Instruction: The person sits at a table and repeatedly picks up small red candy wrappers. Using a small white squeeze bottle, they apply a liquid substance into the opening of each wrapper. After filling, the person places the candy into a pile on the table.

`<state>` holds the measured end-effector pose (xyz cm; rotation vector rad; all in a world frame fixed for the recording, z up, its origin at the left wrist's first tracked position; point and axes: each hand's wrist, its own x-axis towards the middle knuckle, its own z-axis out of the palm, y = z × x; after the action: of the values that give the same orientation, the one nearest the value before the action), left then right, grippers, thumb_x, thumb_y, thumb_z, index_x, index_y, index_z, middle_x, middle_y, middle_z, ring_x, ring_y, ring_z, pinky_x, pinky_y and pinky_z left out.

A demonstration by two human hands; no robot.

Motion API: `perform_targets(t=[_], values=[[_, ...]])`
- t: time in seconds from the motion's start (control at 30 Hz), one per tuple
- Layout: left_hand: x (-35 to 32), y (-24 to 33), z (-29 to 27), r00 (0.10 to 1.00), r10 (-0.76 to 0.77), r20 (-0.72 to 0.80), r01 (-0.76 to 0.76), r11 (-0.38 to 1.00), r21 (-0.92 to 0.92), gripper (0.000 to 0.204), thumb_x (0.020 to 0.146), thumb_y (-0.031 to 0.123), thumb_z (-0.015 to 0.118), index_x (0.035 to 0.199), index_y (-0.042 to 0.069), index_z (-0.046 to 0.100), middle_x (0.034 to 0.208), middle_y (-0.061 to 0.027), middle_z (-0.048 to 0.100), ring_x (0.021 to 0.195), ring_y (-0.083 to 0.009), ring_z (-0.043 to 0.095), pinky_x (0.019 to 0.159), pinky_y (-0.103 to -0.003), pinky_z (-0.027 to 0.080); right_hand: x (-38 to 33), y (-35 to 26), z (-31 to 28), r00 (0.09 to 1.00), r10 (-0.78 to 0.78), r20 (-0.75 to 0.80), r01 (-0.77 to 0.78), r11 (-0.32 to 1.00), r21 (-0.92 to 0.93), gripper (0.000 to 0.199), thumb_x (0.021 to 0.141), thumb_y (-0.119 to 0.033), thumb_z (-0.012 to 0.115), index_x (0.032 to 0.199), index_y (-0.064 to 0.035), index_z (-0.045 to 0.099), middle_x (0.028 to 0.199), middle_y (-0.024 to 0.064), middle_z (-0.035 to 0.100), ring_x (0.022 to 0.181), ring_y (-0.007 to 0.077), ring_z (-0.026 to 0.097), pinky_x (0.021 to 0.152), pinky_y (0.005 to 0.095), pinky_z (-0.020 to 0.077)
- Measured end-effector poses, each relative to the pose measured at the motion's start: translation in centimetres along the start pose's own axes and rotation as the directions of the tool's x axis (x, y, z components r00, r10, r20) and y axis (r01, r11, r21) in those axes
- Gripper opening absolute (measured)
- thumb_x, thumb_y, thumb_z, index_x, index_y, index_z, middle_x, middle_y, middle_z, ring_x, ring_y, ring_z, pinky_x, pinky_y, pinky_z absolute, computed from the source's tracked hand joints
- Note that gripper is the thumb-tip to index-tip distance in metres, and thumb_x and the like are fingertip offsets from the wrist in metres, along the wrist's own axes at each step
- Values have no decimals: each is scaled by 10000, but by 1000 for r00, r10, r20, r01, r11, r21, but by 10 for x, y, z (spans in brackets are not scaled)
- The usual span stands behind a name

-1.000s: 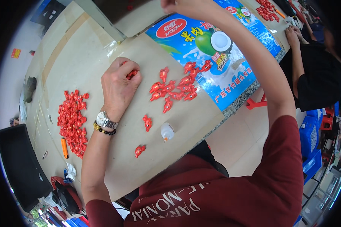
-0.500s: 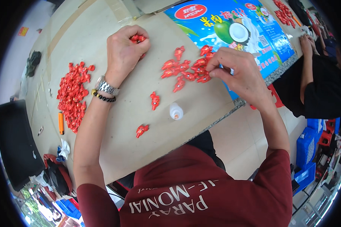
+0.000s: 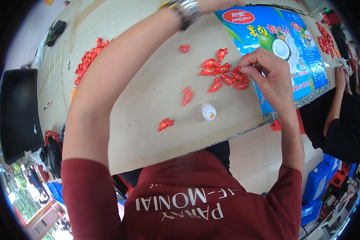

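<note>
Red pieces (image 3: pixel 224 74) in a loose cluster on the board (image 3: pixel 148 120), beside the blue poster (image 3: pixel 304 52). Right hand (image 3: pixel 268 76) at the cluster's right edge, fingertips (image 3: pixel 246 70) pinched on one red piece. Left hand cut off by the top edge, only wrist with watch (image 3: pixel 188 9) visible; fingers impossible to tell. White bottle (image 3: pixel 208 111) near the front edge. Red pile (image 3: pixel 90 58) far left.

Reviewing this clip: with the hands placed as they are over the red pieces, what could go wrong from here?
1. The right hand pinches at a tight cluster of small red pieces; neighbours could get dragged or scattered.
2. The small white bottle stands near the table edge; a forearm sweep might knock it off.
3. The left hand is out of view, so it cannot steady anything.
</note>
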<state>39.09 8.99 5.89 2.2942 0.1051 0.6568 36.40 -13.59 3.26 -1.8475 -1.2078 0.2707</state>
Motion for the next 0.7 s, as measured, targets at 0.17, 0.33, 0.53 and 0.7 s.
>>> perform_targets(t=[0.17,0.33,0.53,0.7], values=[[75,-21,30,968,241,-74,-216,943,255,52,699,111,697,725,67,690,763,-173,677,737,-328,678,697,-413,548,19,-16,17,995,-71,76,73,997,-21,78,768,33,674,825,-4,636,732,82,596,601,186,573,551,292,442],[121,-74,49,943,288,-163,-210,902,377,554,784,532,655,1169,135,657,906,-71,720,872,-207,680,804,-360,534,53,-31,48,951,-262,166,277,958,-77,137,758,22,654,888,-23,660,816,106,617,714,265,612,624,367,485],[64,-31,51,896,289,-337,-233,952,196,384,829,381,600,1096,122,693,953,-142,642,1031,-313,578,966,-414,445,78,-28,79,881,-304,364,445,794,-414,215,765,-67,671,974,-20,647,956,167,630,861,338,630,712,432,510],[-41,33,3,873,357,-333,-384,923,-19,220,799,74,611,1001,8,667,908,-166,628,975,-353,572,1092,-465,337,67,25,93,734,-622,274,652,529,-543,350,799,-60,633,1140,-16,570,1104,148,601,1011,325,592,845,466,455]])
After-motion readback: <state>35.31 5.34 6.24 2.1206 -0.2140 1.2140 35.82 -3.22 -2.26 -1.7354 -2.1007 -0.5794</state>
